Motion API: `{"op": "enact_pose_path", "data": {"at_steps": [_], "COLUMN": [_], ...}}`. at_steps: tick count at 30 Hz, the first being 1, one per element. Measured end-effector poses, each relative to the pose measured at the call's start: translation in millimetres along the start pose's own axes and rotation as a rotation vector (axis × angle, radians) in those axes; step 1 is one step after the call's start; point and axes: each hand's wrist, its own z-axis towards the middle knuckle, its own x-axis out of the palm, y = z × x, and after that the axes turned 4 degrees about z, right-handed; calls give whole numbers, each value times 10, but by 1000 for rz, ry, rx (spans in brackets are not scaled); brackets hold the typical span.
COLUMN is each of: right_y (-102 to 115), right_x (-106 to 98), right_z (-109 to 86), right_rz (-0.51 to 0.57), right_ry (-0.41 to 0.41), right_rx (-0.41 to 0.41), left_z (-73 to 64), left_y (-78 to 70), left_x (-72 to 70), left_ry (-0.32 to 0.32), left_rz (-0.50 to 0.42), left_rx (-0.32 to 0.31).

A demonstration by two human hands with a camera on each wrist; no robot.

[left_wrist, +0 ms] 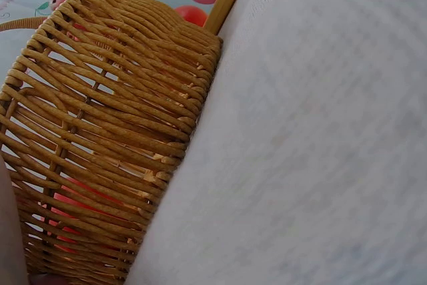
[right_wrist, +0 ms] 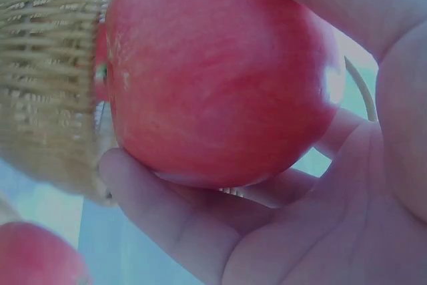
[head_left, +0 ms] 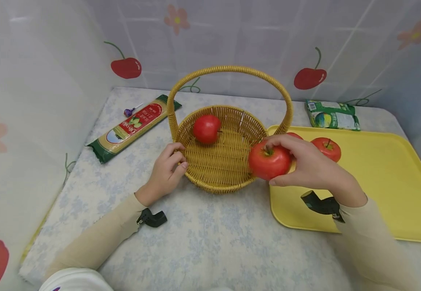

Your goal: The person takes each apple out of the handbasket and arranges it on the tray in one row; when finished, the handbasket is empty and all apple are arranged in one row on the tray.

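A yellow wicker basket (head_left: 217,188) with a tall arched handle stands on the table. One red apple (head_left: 207,129) lies inside it, at the left back. My left hand (head_left: 167,169) grips the basket's left rim with curled fingers; the left wrist view shows the woven wall (left_wrist: 113,111) up close. My right hand (head_left: 305,165) holds another red apple (head_left: 268,159), stem up, between thumb and fingers. That held apple (right_wrist: 220,78) overlaps the basket's right rim in the head view. Two more red apples are on the yellow tray, one (head_left: 326,148) plain to see, the other mostly hidden behind my right hand.
The yellow tray (head_left: 385,194) lies right of the basket, a green snack packet (head_left: 332,115) behind it. A long pasta packet (head_left: 134,127) lies at the left, with a small purple wrapped candy (head_left: 128,112) beside it. A printed curtain (head_left: 232,40) hangs behind the table.
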Motion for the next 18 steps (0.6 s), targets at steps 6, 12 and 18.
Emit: {"op": "enact_pose_path", "data": {"at_steps": [6, 12, 18], "right_y": [-112, -258, -428], "right_x": [-53, -175, -369], "right_z": [-196, -407, -547], "right_rz": [-12, 5, 20], "right_ry": [2, -38, -131], "right_rx": [-2, 6, 77], "left_z": [3, 6, 4], "left_y": [0, 0, -4], "left_x": [5, 0, -10], "left_ry": [-5, -1, 4], "left_rz": [-9, -6, -7], "left_rx": [2, 3, -4]}}
